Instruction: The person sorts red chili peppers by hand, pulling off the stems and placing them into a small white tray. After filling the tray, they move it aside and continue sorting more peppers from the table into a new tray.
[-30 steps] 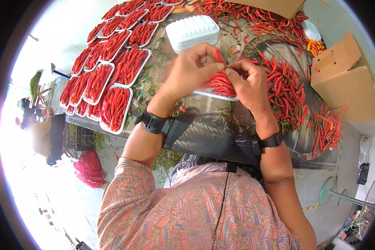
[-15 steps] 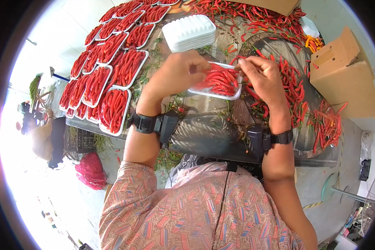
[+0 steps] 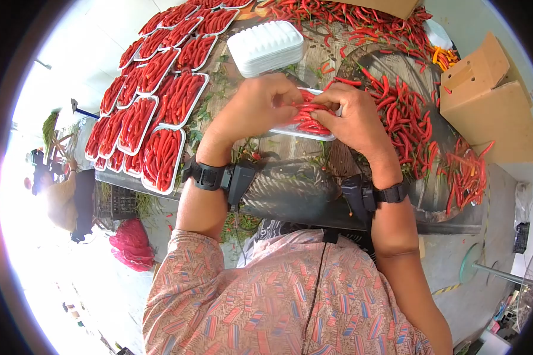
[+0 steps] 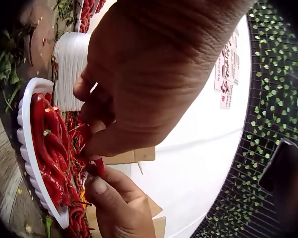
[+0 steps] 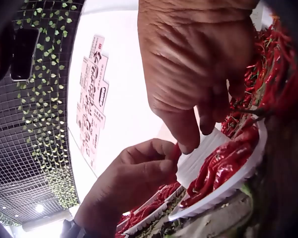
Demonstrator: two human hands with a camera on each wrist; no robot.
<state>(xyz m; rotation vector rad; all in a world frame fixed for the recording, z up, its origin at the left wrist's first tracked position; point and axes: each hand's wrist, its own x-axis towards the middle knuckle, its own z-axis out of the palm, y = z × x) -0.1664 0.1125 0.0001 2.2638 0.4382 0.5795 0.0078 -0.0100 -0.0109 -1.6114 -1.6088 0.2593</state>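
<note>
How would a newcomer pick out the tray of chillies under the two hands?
Start at the table and find the stack of white trays. In the head view, the tray of chillies lies just below and right of that stack, under the left hand and right hand. It sits alone, apart from the filled trays massed at the left.

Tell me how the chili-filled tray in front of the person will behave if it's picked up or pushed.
The tray looks thin-walled, so it may flex if lifted by one edge. Being shallow and broad, it would probably slide rather than tip. The chilies lie loose and glossy, so a sharp tilt might spill some.
</note>
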